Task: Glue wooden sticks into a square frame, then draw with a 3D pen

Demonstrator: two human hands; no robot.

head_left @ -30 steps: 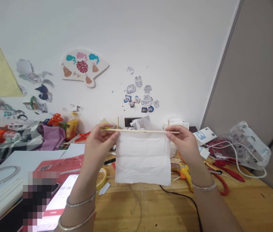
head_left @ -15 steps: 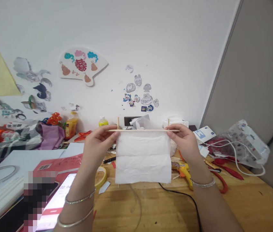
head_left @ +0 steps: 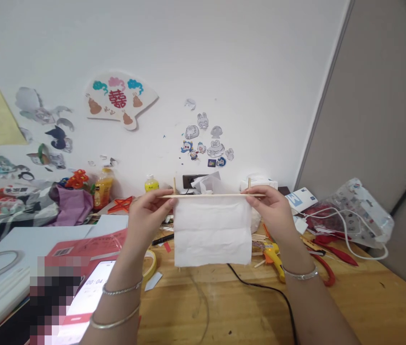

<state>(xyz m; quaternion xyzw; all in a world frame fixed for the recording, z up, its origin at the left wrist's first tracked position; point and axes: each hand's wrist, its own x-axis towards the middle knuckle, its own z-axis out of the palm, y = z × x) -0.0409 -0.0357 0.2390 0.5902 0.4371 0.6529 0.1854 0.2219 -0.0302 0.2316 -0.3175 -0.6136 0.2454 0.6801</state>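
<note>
A thin wooden stick [head_left: 210,195] runs level between my hands, above the table. From it hangs a white sheet [head_left: 213,235], tissue-like, with a crease across its middle. My left hand [head_left: 150,208] pinches the stick near its left end, thumb in front and fingers behind. At the other end my right hand [head_left: 269,206] grips it the same way. Short ends of upright sticks [head_left: 249,183] poke up beside both hands; most of their length is hidden behind the sheet.
Left are a lit phone [head_left: 87,297], a red packet [head_left: 80,254] and a roll of yellow tape [head_left: 151,268]. Right lie a yellow glue gun [head_left: 274,261], a white cable [head_left: 350,235] and a clear plastic bag [head_left: 357,211]. A black cord [head_left: 260,285] crosses the wooden table [head_left: 246,316].
The lower edge of the white sheet has risen slightly, and the sheet looks a little tilted and shorter. Both hands keep their hold on the stick. The view has shifted slightly.
</note>
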